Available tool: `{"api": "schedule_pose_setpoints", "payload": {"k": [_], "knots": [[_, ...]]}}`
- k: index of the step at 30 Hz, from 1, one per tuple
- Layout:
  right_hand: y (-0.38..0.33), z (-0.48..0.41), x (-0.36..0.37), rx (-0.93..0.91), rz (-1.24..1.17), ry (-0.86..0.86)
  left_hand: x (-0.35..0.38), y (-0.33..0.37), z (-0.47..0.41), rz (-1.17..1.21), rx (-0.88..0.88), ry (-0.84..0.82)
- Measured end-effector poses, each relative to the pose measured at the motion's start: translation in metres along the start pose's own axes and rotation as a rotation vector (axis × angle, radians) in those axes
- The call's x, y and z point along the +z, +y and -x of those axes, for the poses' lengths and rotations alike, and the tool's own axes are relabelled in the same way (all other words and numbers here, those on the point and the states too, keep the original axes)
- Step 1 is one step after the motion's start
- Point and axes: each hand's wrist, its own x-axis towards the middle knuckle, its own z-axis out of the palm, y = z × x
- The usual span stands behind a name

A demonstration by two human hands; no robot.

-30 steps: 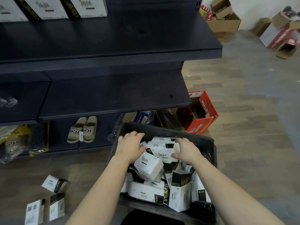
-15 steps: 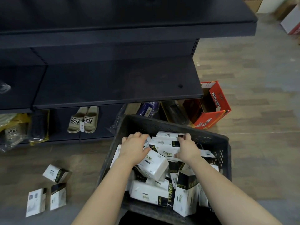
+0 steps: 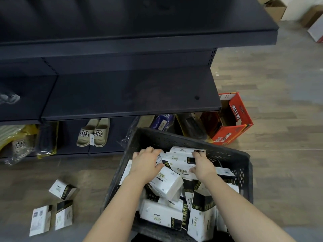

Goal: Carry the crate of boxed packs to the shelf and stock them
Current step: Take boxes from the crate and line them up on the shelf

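Note:
A dark perforated crate (image 3: 176,137) stands on the floor in front of the dark shelf (image 3: 132,95) and holds several white-and-black boxed packs in a jumble. Both my hands are inside it. My left hand (image 3: 146,164) curls over the left end of a pack (image 3: 178,161) lying near the crate's far wall. My right hand (image 3: 202,167) grips the same pack's right end, fingers on its black band. Another pack (image 3: 166,183) lies tilted just below my left wrist. The shelf board above the crate is bare.
Three loose packs (image 3: 62,189) lie on the floor to the crate's left. Beige slippers (image 3: 94,132) and bagged goods sit on the bottom shelf. An open red carton (image 3: 234,119) stands right of the shelf, with cardboard boxes (image 3: 274,7) farther back.
My view has dropped and come closer to the crate. Both hands have slid towards its far wall and closed in on the ends of the pack there.

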Motion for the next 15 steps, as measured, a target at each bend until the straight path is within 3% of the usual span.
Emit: {"api": "schedule_pose_setpoints", "payload": {"k": [7, 15], "knots": [[0.012, 0.012, -0.027, 0.011, -0.111, 0.023, -0.011, 0.008, 0.005, -0.007, 0.001, -0.012], [-0.006, 0.045, -0.110, -0.073, -0.182, 0.122, -0.075, 0.030, 0.022, -0.010, 0.041, 0.080]]}}
